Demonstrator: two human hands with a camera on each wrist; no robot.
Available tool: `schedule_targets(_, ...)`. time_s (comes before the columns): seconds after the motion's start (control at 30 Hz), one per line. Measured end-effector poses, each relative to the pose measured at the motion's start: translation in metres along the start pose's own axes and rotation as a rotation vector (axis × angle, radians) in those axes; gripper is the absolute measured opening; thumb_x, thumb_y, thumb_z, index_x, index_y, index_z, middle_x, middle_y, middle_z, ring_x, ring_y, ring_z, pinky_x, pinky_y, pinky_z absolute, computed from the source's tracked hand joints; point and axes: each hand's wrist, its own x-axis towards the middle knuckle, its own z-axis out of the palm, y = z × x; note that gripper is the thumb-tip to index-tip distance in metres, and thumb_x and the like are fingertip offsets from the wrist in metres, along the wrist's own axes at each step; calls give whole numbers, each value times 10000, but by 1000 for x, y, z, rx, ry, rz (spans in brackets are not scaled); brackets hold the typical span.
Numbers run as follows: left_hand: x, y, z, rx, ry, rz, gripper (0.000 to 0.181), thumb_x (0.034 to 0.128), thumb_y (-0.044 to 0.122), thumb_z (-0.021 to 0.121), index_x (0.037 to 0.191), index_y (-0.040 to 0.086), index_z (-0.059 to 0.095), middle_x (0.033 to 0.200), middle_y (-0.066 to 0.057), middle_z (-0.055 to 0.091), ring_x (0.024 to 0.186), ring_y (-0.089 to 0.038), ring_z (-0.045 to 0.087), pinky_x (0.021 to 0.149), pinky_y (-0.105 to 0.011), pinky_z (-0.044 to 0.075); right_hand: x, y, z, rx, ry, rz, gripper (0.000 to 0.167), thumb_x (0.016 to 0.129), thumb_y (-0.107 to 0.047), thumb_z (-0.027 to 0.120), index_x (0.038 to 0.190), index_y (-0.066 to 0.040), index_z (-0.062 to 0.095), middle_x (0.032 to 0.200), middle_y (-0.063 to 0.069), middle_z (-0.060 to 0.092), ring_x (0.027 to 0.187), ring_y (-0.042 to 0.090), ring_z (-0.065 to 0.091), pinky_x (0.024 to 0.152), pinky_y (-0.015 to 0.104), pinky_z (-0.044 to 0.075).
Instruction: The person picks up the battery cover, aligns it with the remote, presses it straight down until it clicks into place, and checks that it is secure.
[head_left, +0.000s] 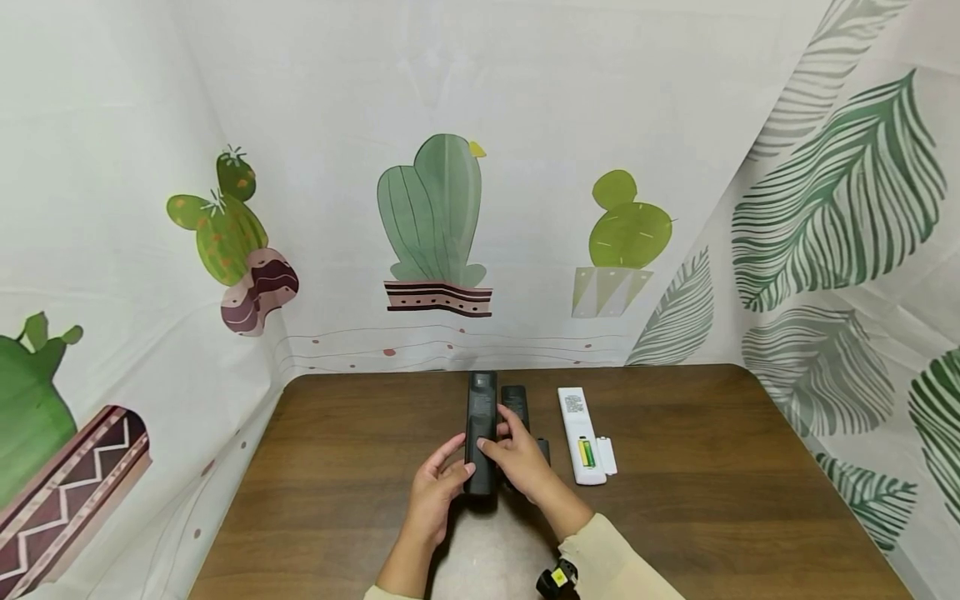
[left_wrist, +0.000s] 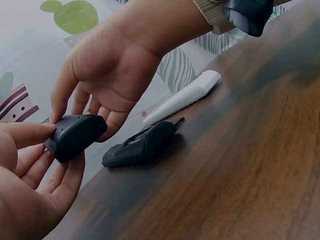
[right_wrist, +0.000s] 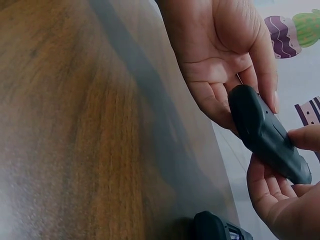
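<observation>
1. Nearest my head camera lies a cream right sleeve (head_left: pixel 618 558), between 4 and 5 o'clock from the black remote (head_left: pixel 481 417), which sits at the centre of my clock.
2. Cactus-and-leaf cloth (head_left: pixel 540 92) fills 12 o'clock; below it spreads the wooden table (head_left: pixel 337 458).
3. I see the left hand (head_left: pixel 437 492) at 7 o'clock, gripping the remote's edge between thumb and curled fingers. The right hand (head_left: pixel 523 460), at 4 o'clock, also grips it, thumb on the back. The remote is back-up, raised off the table.
4. At 3 o'clock lies a white remote (head_left: pixel 572 421); between them, just beside the held one, is a second black remote (head_left: pixel 514 398).
5. Smallest: a white cover (head_left: pixel 607 456) at the white remote's 4 o'clock, and a green-and-yellow battery (head_left: pixel 587 452) inside that remote.
6. To handle this well, I'd let the left hand steady the body from below and have the right thumb push evenly along the back, without twisting.
7. My left wrist view gives the held remote's blunt end and the fingers beneath, hidden from the head view; only the head view shows the battery. My right wrist view misses the white remote.
</observation>
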Motion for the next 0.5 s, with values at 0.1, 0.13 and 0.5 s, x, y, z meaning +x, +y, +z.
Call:
schedule_targets(0.1,0,0,0,-1,1,-2,605,895,41,712,1465,48,509,1216,-156,697,980,-127,712,801,-274,574,-1,-4,-1,27,-9,-4,727,948,-79,648,1560,22,269,1213,265,537,878,197,629,732,337,517)
schedule_targets(0.13,0,0,0,-1,1,-2,605,895,40,712,1465,49,510,1215,-160,698,980,-128,713,801,-274,574,0,-3,-1,30,-11,-7,727,948,-78,648,1560,23,268,1214,268,536,878,196,629,732,338,517)
schedule_targets(0.5,1,-1,1,0,32,1,598,899,31,701,1465,47,508,1268,-196,657,979,-119,706,786,-268,568,5,12,-3,20,-33,-37,744,946,-173,684,1577,-67,306,1283,220,571,910,167,650,749,303,539)
